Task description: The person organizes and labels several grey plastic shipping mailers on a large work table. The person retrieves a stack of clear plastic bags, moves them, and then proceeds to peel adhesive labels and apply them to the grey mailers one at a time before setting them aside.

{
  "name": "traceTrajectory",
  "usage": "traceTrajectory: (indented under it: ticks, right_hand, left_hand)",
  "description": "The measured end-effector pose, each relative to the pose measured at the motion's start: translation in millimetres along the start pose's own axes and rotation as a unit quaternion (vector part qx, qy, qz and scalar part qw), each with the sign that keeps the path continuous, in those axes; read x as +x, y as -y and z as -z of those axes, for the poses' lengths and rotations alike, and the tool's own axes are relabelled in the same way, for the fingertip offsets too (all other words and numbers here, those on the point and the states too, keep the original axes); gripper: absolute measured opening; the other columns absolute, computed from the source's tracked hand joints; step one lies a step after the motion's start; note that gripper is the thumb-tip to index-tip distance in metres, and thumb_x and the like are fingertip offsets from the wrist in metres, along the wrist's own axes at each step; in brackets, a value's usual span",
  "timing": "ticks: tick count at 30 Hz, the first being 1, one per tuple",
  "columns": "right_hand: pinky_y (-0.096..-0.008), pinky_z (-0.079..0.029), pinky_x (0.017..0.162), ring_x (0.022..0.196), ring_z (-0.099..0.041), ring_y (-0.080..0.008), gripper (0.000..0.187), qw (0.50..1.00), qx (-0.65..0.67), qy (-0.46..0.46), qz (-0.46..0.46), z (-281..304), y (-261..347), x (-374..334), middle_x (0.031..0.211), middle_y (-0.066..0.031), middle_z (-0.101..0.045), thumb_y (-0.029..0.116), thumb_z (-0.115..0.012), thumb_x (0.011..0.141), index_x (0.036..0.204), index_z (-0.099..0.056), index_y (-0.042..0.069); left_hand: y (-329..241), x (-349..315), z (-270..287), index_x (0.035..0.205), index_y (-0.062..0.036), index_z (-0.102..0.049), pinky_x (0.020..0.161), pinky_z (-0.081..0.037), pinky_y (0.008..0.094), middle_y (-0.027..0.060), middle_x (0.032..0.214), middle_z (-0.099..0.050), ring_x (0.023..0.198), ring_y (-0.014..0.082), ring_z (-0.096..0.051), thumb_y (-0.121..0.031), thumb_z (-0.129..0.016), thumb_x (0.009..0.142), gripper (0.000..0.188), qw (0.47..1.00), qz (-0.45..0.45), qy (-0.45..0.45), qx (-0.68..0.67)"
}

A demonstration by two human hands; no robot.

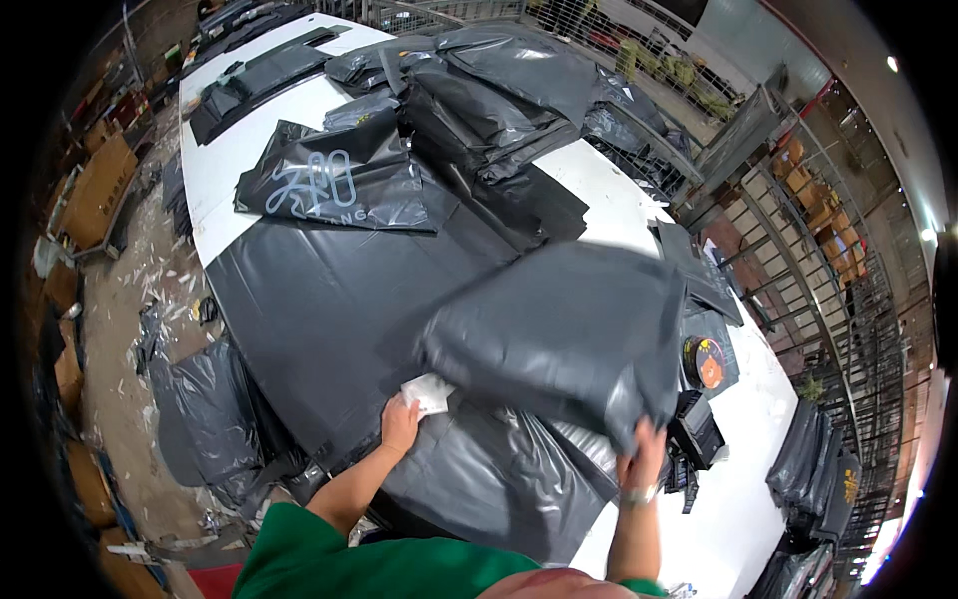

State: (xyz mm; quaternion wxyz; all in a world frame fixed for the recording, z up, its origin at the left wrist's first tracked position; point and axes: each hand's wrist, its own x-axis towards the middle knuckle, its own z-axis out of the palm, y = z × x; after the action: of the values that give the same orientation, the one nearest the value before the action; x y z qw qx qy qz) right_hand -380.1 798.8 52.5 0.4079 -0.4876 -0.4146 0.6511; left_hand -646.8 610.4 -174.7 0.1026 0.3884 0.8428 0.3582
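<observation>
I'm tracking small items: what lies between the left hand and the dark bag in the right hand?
The head view shows a small white piece there, held in the left hand; whether it touches the dark bag is unclear.

Green top (419, 567), short green sleeves (296, 539), bare hands (400, 423), pale shiny band (639, 494) around right wrist

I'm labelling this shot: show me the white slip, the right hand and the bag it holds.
White slip (430, 393): head view, middle of its face.
Right hand (643, 459): head view, back of the hand.
Bag (559, 324): head view, middle of its upper side.
</observation>
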Motion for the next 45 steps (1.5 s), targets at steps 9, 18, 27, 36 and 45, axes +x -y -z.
traceTrajectory:
  ticks: [9,18,27,36,45]
  right_hand:
    - [-0.0281,-0.047,0.051,0.054,-0.062,-0.0191,0.037,0.705,-0.638,0.254,-0.18,142.5,-117.4,-136.0,0.056,-0.0116,-0.06,0.03,-0.055,0.083,0.068,-0.059,-0.003]
    - [-0.0221,-0.042,0.05,0.051,-0.051,-0.0094,0.026,0.887,-0.406,0.187,0.118,-35.8,23.6,34.4,0.057,-0.0031,-0.053,0.018,-0.05,0.087,0.074,-0.058,-0.003]
    - [-0.0253,-0.046,0.051,0.062,-0.06,-0.0135,0.032,0.903,-0.342,0.197,0.171,-262.7,20.3,305.7,0.075,-0.0063,-0.062,0.034,-0.051,0.085,0.088,-0.061,0.003]
    - [-0.0434,-0.043,0.082,0.092,-0.054,-0.0404,0.071,0.871,-0.371,-0.132,0.292,-355.9,51.5,416.0,0.1,-0.0274,-0.053,0.048,-0.063,0.07,0.107,-0.044,-0.01]
    - [-0.0371,-0.048,0.06,0.065,-0.062,-0.0266,0.024,0.425,-0.712,-0.053,0.556,-295.7,65.4,418.7,0.073,-0.012,-0.063,0.017,-0.045,0.079,0.067,-0.063,0.006]
  left_hand:
    - [24.9,14.1,-5.1,0.081,-0.0001,-0.054,0.05,-0.043,0.0271,0.0066,0.064,-0.058,0.051,0.013,-0.052,-0.025,-0.038,0.092,0.031,0.883,0.18,-0.071,-0.428]
    - [67.1,73.9,85.5,0.086,0.0034,-0.055,0.068,-0.042,0.0421,0.0195,0.078,-0.057,0.077,0.0367,-0.053,-0.02,-0.04,0.089,0.028,0.995,0.041,-0.087,0.012]
    - [80.4,66.8,96.3,0.075,-0.0037,-0.054,0.069,-0.041,0.0387,0.0113,0.075,-0.052,0.078,0.0287,-0.05,-0.016,-0.046,0.082,0.017,0.986,-0.071,0.026,0.147]
    - [85.4,64.1,108.4,0.075,-0.0062,-0.057,0.066,-0.04,0.0367,0.0092,0.074,-0.053,0.074,0.0262,-0.05,-0.018,-0.05,0.079,0.014,0.983,-0.056,0.065,0.164]
    - [79.9,73.7,104.7,0.075,-0.0056,-0.057,0.066,-0.04,0.0366,0.0093,0.075,-0.053,0.075,0.0263,-0.05,-0.017,-0.049,0.08,0.015,0.986,-0.069,0.042,0.149]
